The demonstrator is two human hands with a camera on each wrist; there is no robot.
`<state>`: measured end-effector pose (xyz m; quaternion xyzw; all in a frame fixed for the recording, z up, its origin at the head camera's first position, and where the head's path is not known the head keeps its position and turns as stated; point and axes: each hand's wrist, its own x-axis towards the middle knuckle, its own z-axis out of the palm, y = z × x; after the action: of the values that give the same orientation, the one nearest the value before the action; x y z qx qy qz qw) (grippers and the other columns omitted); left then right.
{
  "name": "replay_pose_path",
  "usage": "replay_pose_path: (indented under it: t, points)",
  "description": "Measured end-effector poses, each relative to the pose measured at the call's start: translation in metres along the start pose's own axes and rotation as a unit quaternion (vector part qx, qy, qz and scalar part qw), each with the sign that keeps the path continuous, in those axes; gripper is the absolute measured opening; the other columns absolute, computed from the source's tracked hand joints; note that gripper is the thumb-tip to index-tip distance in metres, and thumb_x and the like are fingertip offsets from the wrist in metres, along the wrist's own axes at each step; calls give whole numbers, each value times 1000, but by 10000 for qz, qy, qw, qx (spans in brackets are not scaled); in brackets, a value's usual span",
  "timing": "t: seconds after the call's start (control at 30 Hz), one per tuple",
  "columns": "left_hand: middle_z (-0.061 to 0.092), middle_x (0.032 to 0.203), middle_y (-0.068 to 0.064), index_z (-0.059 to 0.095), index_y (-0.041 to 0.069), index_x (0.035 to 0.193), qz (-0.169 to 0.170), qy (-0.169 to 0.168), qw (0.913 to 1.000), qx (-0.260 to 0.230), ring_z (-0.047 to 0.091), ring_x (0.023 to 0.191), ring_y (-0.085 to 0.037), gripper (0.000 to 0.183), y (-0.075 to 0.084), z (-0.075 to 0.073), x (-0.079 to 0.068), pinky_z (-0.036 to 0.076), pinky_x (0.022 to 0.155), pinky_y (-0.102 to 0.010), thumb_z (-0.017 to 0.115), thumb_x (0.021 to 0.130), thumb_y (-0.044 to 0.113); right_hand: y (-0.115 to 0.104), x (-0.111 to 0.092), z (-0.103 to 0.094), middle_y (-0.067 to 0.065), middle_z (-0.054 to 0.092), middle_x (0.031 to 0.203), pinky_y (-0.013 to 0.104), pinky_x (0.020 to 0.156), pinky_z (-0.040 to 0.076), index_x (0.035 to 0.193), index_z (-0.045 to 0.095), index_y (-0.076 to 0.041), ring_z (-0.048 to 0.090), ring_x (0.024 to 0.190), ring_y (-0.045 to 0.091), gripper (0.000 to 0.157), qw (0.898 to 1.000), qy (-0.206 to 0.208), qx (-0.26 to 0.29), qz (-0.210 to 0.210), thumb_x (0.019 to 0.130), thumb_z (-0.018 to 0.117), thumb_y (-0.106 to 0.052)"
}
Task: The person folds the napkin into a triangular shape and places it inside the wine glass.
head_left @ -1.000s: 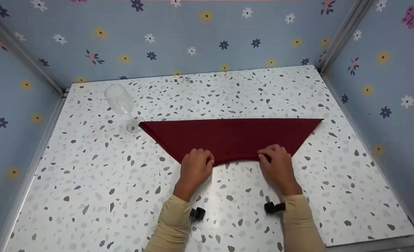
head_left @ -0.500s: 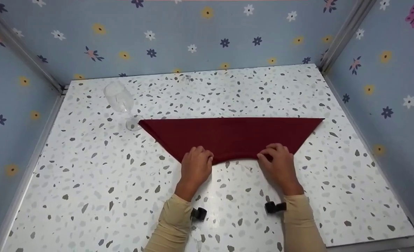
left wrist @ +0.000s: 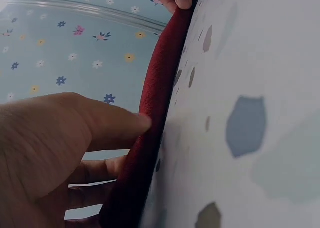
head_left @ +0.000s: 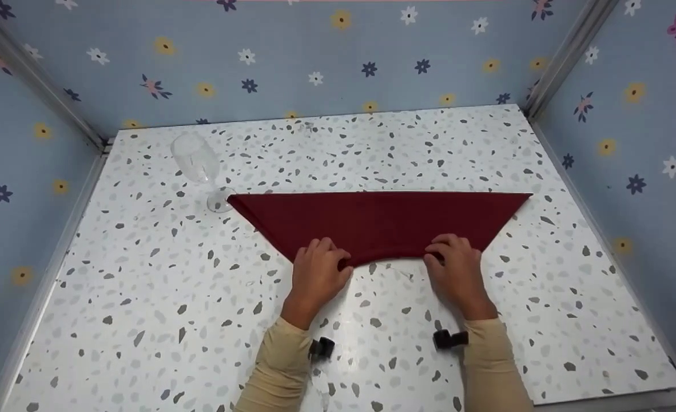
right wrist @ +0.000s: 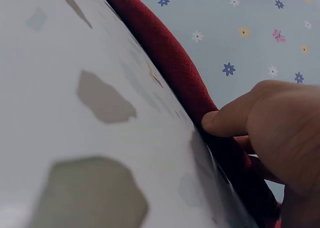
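A dark red cloth napkin (head_left: pixel 384 223) lies spread in a trapezoid, its long straight edge at the far side and its near edge rolled into a thick, slightly curved fold. My left hand (head_left: pixel 318 274) holds the left part of that fold, with the thumb (left wrist: pixel 132 125) against its near side and the fingers reaching over it. Farther right, my right hand (head_left: pixel 455 272) pinches the same fold, thumb (right wrist: pixel 217 122) on the near side and fingers behind. A clear stemmed glass (head_left: pixel 196 160) is left of the napkin, its foot close to the napkin's left corner.
The white speckled tabletop (head_left: pixel 172 320) is bordered by blue flowered panels (head_left: pixel 281 57) at the back and both sides. Metal rails (head_left: pixel 561 63) run up the corners. A dark camera strap mount sits at each wrist.
The left thumb has shifted slightly away from the index finger along the fold. Both hands stay on the napkin's near edge, which has crept slightly away from me. The glass has not moved.
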<state>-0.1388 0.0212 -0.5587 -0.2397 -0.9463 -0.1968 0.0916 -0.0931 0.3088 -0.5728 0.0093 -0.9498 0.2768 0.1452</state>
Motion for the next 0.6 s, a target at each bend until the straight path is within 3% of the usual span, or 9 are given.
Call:
replay_pose_path:
  t: [0.23,0.6]
  points:
    - [66,96,-2,81,16,103,155,-11,9998,-90,59,90,-24,16,-5,1,2,49,77,-44,74,88,16,-1,3,0,5,68,109,51,88,35,107,75,-10,57,106,29,16,10000,-19,83,41,96,68,-19]
    - [70,90,-1,81,14,95,-2,19,9999,-114,62,86,-25,12,-1,2,2,50,74,-44,69,91,12,-2,0,0,6,71,107,53,89,33,112,73,-11,58,105,29,19,9995,38,94,282,99,63,-21]
